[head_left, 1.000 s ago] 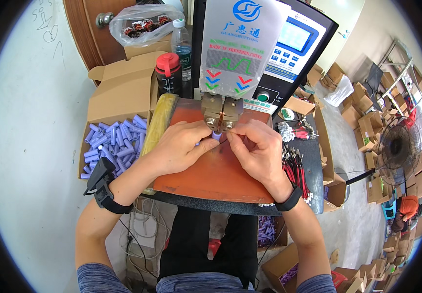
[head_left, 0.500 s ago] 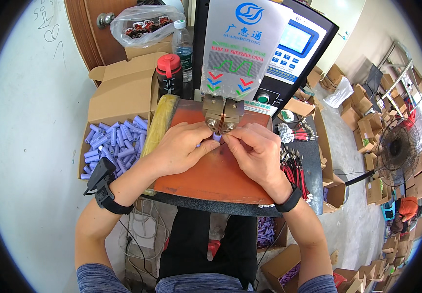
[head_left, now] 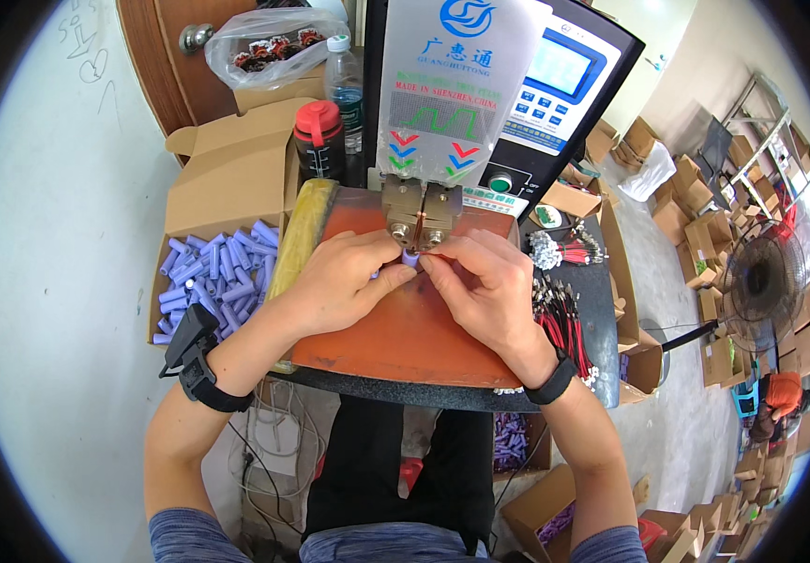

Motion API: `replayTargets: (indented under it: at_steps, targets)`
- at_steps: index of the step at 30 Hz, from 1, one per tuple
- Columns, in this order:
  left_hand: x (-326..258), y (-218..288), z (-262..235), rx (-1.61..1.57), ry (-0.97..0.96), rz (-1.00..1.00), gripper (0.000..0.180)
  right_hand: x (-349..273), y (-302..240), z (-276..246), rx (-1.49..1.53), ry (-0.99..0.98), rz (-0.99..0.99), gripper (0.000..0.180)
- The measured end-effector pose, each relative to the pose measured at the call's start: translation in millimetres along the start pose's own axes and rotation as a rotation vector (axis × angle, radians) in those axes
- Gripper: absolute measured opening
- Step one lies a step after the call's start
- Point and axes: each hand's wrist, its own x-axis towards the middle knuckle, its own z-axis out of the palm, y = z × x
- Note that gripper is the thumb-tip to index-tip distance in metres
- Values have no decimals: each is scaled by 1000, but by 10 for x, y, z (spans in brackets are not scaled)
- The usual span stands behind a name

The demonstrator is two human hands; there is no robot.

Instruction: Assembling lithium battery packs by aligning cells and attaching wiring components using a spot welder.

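Beneath the head of a bench-top spot welder [head_left: 499, 103], close by its twin metal electrode holders [head_left: 438, 211], I see the purple cylindrical cell [head_left: 410, 258], caught between two bare hands. The left hand [head_left: 348, 280] has thumb and forefinger closed around it, and another bit of purple peeps out behind that thumb. From the other side comes the right hand [head_left: 484, 281], its thumb and forefinger drawn to a narrow pinch right beside the cell; from here I can't tell whether they grip something thin.

Both hands work above an orange-red mat [head_left: 377, 352] on the dark bench [head_left: 602, 310]. A long yellow bundle [head_left: 302, 244] lies along the mat's left edge, and next to it an open cardboard box [head_left: 227, 192] holds a heap of purple cells [head_left: 222, 272]. Behind that box stands a black bottle [head_left: 318, 159] with a red lid. Over on the right, red and black wire leads [head_left: 564, 324] lie bunched near the right wrist, with a white-ended bunch [head_left: 564, 249] farther back.
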Motion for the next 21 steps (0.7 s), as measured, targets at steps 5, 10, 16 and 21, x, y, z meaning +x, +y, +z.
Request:
replayTargets:
  at_steps: [5,10,16,21]
  targets:
    - [13,3,32,-10,0,27,15,-15,101,-84,-53,74,-83,9]
    - [-10,-66,14,-201,95,-45,18,-261,-17,-683,-4,-52,83,12]
    - [-37,51,-33,-322,120,-207,29,-910,-175,-2003,81,-375,556,12]
    - [38,72,6,-303,117,-216,25,-1542,22,-2412,-130,-679,736,18]
